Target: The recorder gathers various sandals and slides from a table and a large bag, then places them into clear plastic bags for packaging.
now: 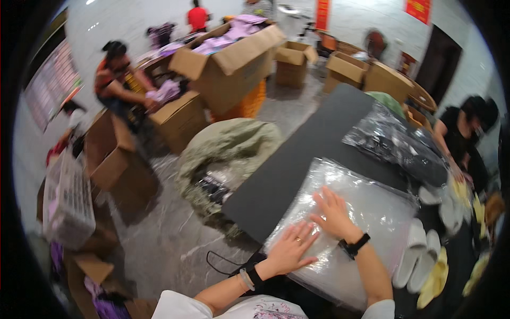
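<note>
Past shirt (239, 311), resting left hand (293, 245) and right hand (336, 215), spread flat, on clear plastic (374, 199) at near end of table (297, 154), beside 2 white slippers (408, 263). Might slide or crease if pushed unevenly, judging by slick shine.

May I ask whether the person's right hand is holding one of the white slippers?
No, the right hand rests on the clear plastic, left of the white slippers.

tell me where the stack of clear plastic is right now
In the head view, the stack of clear plastic lies right of centre on the dark table, beneath the left hand and right hand, just left of the white slippers.
</note>
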`<state>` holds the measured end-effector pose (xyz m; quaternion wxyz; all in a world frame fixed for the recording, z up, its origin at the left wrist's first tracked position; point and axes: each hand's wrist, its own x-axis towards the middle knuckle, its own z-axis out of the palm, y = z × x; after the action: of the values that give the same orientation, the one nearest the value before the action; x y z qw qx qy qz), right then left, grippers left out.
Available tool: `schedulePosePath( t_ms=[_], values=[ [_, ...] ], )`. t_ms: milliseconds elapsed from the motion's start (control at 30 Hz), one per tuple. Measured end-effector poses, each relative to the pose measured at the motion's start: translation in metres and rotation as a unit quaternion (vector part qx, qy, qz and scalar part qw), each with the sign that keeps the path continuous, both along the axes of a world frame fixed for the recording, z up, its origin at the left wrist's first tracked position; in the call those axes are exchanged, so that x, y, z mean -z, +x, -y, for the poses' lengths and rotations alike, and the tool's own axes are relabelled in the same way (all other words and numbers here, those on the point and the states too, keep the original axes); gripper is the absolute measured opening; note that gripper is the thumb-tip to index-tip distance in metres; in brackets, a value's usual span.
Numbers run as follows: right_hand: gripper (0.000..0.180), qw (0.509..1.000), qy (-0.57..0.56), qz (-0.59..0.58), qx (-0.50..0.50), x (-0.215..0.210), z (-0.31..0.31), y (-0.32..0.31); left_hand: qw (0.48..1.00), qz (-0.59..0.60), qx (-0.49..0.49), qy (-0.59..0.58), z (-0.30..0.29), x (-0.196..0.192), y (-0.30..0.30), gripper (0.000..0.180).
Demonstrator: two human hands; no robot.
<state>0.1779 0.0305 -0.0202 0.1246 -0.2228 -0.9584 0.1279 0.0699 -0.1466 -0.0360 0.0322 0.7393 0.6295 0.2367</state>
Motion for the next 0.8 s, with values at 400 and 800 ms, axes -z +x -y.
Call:
schedulePosePath(
  t_ms=[400,800],
  values=[
    [0.054,0.981,-0.157,-0.005,-0.117,0.005,-0.024,0.006,0.622,0.077,-0.773,0.101,0.293,0.017,-0.05,0.054],
    [0.053,0.987,-0.092,0.023,-0.133,-0.009,-0.018,0.01,-0.242,0.168,-0.929,0.227,0.489,0.152,0.226,0.099]
  ],
)
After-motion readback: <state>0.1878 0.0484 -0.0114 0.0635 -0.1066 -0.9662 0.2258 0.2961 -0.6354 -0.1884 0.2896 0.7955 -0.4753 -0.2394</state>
